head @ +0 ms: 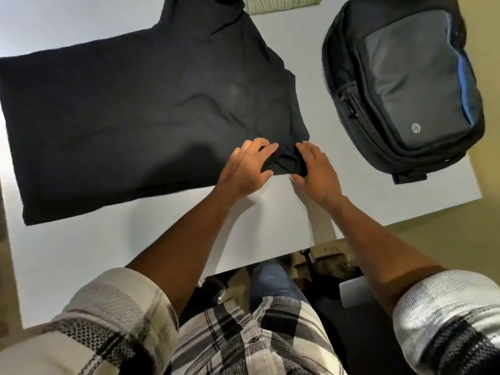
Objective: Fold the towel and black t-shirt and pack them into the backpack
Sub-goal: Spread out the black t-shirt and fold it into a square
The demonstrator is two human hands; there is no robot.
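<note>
A black t-shirt lies spread flat across the white table, its body running to the left and one sleeve at the near right corner. My left hand pinches that sleeve between thumb and fingers. My right hand grips the same sleeve's right edge just beside it. A dark backpack with a grey front panel lies flat at the right of the table, apart from the shirt. A folded green striped towel shows at the far top edge, partly cut off.
The table's near edge runs across below my forearms, and its right corner sits just under the backpack. Below the table are my legs and the floor. White table surface shows between the shirt and the backpack.
</note>
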